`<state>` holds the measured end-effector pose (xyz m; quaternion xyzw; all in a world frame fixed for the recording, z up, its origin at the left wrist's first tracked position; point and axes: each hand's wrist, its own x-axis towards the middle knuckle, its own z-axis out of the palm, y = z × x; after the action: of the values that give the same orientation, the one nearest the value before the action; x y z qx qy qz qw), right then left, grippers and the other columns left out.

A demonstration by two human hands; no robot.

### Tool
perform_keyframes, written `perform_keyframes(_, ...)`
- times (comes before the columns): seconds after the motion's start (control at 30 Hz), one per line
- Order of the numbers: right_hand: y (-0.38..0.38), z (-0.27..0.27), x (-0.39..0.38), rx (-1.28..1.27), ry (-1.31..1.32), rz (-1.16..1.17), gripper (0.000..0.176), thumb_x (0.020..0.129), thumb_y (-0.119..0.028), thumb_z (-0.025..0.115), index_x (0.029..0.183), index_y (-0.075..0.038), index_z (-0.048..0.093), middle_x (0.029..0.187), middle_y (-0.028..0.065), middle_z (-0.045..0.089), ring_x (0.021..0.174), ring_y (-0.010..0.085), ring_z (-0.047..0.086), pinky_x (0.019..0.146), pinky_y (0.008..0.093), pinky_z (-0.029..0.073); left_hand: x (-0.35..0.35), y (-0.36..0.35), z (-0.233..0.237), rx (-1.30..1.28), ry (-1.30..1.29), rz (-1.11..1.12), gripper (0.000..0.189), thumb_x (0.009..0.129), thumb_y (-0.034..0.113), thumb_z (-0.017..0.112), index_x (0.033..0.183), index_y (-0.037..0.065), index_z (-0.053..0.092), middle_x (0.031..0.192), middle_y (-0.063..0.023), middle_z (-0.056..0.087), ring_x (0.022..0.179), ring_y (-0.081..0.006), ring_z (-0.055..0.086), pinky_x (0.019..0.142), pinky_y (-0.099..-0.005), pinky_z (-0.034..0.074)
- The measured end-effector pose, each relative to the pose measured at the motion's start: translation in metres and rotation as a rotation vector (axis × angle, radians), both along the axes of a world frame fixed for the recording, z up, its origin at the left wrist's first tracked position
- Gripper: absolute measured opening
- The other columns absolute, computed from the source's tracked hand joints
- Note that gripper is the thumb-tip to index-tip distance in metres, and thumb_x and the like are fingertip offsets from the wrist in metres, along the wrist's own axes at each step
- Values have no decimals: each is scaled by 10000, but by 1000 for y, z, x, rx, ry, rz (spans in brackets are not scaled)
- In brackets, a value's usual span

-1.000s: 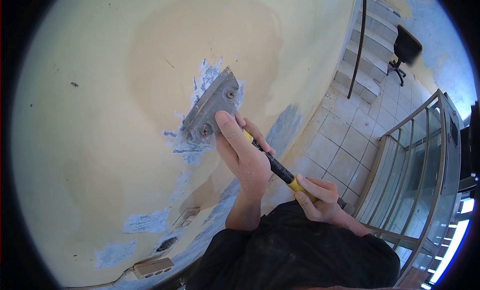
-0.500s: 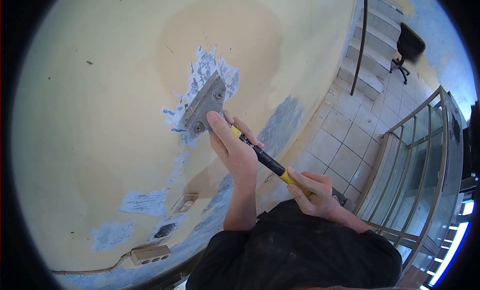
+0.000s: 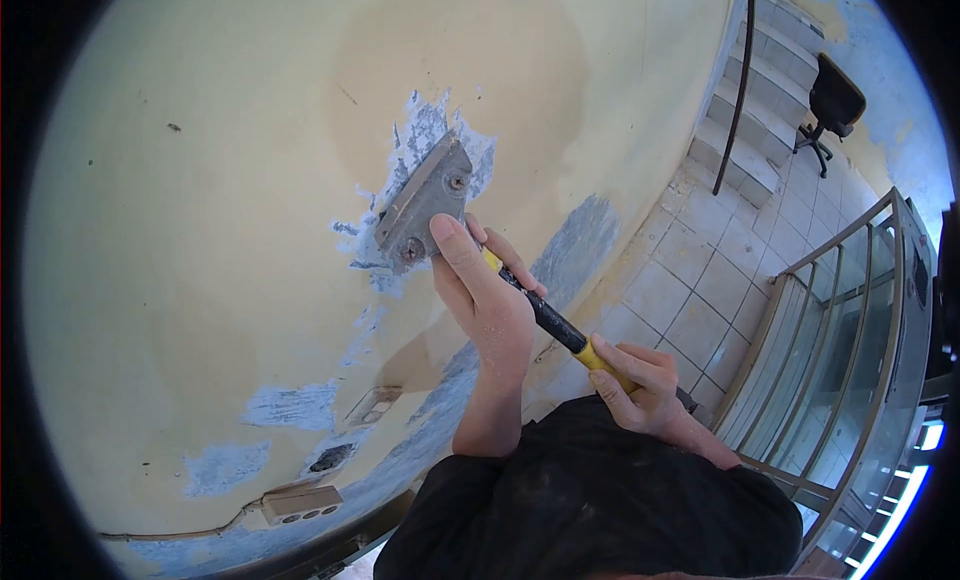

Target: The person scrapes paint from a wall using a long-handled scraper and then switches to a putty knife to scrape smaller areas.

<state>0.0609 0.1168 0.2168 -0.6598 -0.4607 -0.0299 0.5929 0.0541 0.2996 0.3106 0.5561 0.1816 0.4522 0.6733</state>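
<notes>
Bared blue-grey wall patch (image 3: 420, 130): more of it shows above scraper (image 3: 428, 205) than one second ago. Scraper head lies over patch, lower on it than then – nudged slightly up since half second ago. Judged: same patch being worked. Left hand (image 3: 490, 305) clamped round scraper neck, thumb on head; right hand (image 3: 642, 390) clamped round yellow handle end – both grips unchanged.

1 scraper (image 3: 430, 202) w/ 2 screws (image 3: 457, 182), 2 hands (image 3: 497, 305), 1 chair (image 3: 836, 95), 1 rail (image 3: 743, 88)

A chair (image 3: 836, 98) (black) stands near steps (image 3: 768, 80); a glass cabinet (image 3: 850, 355) nearer.
</notes>
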Motion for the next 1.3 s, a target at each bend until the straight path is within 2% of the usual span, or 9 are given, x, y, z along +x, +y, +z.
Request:
perform_keyframes(0.57,10,7,9,28,-25,-27,459,859,13,742,1309,33,659,822,187,691,620,236,668,564,292,513,15,1,15,2,-15,35,538,1083,562,333,860,82,429,492,-25,418,352,-118,394,354,-252,345)
perform_keyframes(0.83,13,23,14,49,-27,-72,468,872,25,736,1331,24,646,795,178,674,597,211,635,553,292,495,25,-6,39,-4,5,50,520,1086,549,329,872,82,413,515,-27,412,362,-121,389,370,-261,354)
perform_keyframes(1.0,6,16,10,21,-60,-80,471,878,29,731,1340,18,642,778,167,661,589,202,618,545,290,482,19,-4,18,11,-5,16,529,1087,560,330,887,78,418,530,-30,412,375,-123,403,383,-266,382)
perform_keyframes(1.17,1,-6,-1,14,37,-32,483,882,16,733,1355,0,640,742,149,632,561,190,576,534,289,462,8,-7,-6,-26,63,58,528,1086,565,331,895,81,423,545,-29,421,397,-121,422,389,-266,402)
perform_keyframes(1.3,1,-7,1,1,44,-26,487,881,14,734,1359,-8,641,743,149,632,565,184,578,538,285,461,8,-7,-5,2,67,65,525,1087,563,331,900,81,424,547,-29,422,397,-120,423,390,-264,409)
